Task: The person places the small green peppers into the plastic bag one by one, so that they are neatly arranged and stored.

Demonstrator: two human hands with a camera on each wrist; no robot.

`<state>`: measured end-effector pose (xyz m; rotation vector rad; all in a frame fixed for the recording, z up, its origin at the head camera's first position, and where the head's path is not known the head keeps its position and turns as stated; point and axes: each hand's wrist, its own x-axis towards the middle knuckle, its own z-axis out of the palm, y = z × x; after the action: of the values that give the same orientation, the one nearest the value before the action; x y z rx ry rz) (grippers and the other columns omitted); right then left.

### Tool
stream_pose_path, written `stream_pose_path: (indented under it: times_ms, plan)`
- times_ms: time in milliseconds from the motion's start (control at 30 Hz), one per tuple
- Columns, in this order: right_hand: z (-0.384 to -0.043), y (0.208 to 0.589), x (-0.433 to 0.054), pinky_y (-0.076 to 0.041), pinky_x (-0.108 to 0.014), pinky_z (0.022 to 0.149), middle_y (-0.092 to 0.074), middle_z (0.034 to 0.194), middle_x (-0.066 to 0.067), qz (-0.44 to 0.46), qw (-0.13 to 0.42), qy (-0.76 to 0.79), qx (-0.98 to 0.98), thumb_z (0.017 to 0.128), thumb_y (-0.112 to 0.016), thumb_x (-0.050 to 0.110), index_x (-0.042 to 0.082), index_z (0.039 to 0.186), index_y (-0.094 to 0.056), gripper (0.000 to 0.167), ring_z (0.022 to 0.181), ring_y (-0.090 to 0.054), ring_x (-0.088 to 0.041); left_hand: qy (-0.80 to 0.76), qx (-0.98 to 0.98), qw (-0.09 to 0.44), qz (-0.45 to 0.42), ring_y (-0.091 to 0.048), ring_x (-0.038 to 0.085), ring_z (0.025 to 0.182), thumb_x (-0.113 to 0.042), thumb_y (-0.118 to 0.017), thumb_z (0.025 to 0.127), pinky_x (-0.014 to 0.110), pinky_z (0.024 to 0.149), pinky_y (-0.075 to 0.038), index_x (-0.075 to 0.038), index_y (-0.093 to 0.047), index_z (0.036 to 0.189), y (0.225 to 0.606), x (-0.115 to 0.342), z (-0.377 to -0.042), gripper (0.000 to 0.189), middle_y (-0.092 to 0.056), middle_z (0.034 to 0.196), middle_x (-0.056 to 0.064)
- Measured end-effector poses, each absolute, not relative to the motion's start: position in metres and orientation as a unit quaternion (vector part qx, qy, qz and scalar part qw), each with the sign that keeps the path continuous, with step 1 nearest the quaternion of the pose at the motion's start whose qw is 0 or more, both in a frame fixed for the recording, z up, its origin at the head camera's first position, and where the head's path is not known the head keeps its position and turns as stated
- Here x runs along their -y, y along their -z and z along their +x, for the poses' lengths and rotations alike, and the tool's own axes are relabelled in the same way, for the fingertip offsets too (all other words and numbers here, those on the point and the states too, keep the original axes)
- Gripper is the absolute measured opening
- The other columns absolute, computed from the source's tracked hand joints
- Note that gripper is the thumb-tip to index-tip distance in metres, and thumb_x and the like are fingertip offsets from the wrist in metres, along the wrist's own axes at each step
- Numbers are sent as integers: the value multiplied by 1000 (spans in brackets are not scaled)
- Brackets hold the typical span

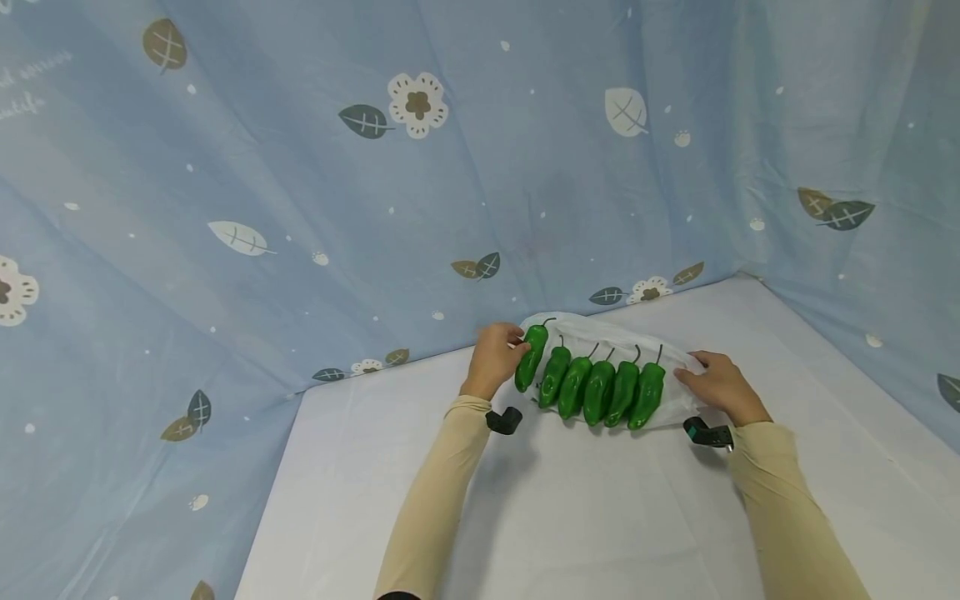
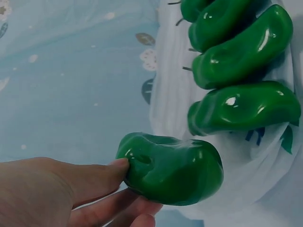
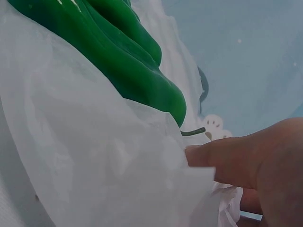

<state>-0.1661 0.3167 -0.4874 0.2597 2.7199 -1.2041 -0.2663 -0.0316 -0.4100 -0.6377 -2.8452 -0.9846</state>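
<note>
Several glossy green peppers [image 1: 598, 392] with thin dark stems lie side by side in a slanting row on a white plastic bag [image 1: 678, 404]. At the row's left end my left hand [image 1: 495, 360] pinches one green pepper [image 2: 173, 170] between thumb and fingers. In the left wrist view this pepper is apart from its neighbour [image 2: 244, 109]. My right hand [image 1: 717, 385] grips the bag's right edge. The right wrist view shows the thumb by the white film [image 3: 118, 161], near a pepper's stem [image 3: 193, 132], with the other fingers partly hidden behind the bag.
A white cloth covers the table [image 1: 600, 517]. Behind it and along the sides hangs a blue curtain [image 1: 300, 192] printed with leaves and flowers, close behind the bag. Small black wrist devices [image 1: 504, 421] sit below each hand.
</note>
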Motion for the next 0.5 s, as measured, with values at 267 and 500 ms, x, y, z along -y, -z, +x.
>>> stream_pose_path:
  times_ms: [267,500]
  plan:
    - [-166,489,-316,-34,-71,114,-27,155,-46,94,83,405,-906,106,-50,33,-19,153,-27,73,142,-30,-64,301,933,29,-196,-76,28,95,-10,-74,96,38,80,-62,2,-74,119,419,28,-268,26,-79,108,17]
    - [-166,486,-315,-36,-71,112,-29,154,-47,97,80,395,-910,106,-50,31,-20,152,-29,72,140,-34,-64,290,941,13,-174,-75,26,95,-13,-73,97,32,75,-61,0,-73,122,429,25,-270,28,-78,112,15]
